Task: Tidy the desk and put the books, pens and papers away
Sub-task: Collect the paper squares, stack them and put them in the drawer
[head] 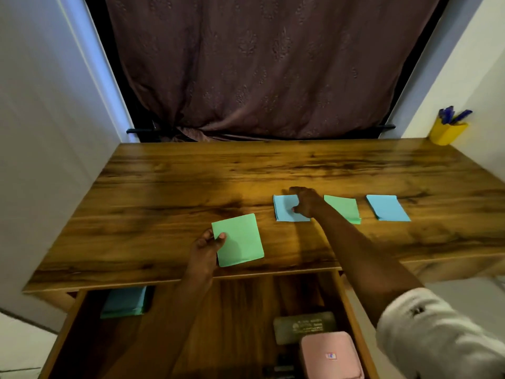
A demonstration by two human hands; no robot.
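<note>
My left hand [205, 248] pinches the left edge of a green paper pad [238, 239], thumb on top, near the front of the wooden desk [169, 181]. Further back, my right hand [305, 201] grips the right side of a blue paper pad [284, 209] that lies on the desk. To its right lie a second green pad [345, 208], partly behind my forearm, and a second blue pad [387, 207]. Blue pens [451, 115] stand in a yellow holder [446, 133] at the back right corner.
Below the desk front an open drawer [82, 324] holds a stack of blue and green papers [124, 302] at its back left, a dark case [303, 325] and a pink pouch [329, 356] at the right. A brown curtain [259, 64] hangs behind; white walls flank the desk.
</note>
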